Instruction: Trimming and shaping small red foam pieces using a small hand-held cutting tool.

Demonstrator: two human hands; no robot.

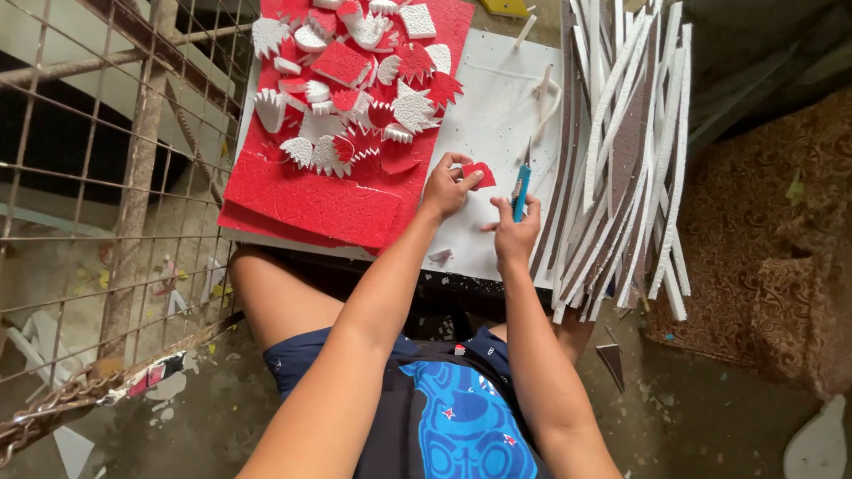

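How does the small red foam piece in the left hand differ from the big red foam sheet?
The small red foam piece is tiny, pinched in the left hand; the big red foam sheet is broad, lying flat, bearing cut shapes. Both are red foam.

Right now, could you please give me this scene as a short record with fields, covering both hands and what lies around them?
left hand: pinches a small red foam piece over the white board
right hand: grips a blue utility knife, blade pointing away from the body
cut shapes: red and white toothed pieces heaped on red foam sheets
strips: long white and brown foam strips piled right of the board
left side: rusty wire mesh
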